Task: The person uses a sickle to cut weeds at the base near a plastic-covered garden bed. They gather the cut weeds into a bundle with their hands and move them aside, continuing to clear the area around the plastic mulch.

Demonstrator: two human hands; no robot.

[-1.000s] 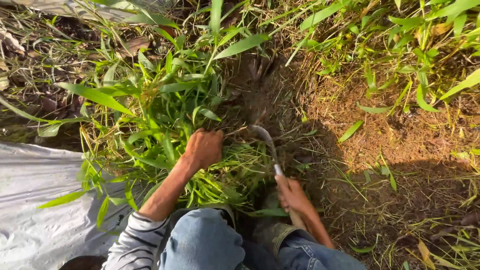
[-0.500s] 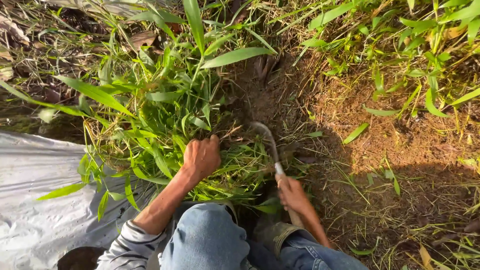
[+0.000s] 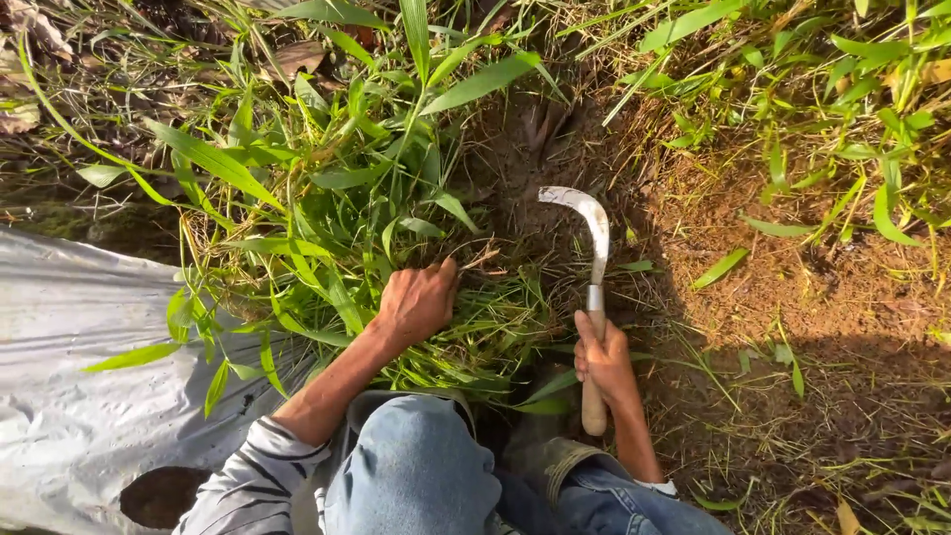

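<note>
In the head view, your left hand at frame centre is fisted around a tuft of grass, which looks light, limp and likely to slip, so grip low near the stems. Your right hand, lower centre-right, is wrapped tight on the wooden handle of the sickle; its stiff, curved blade is raised over bare soil.

A clump of green grass with long, broad blades fills the upper left and centre of the frame; its lower stems are bunched and pressed down near the centre. A sickle stands just right of centre, apart from the clump: a wooden handle low, a metal ferrule above, and a curved steel blade hooked toward the upper left over bare brown soil.
</note>
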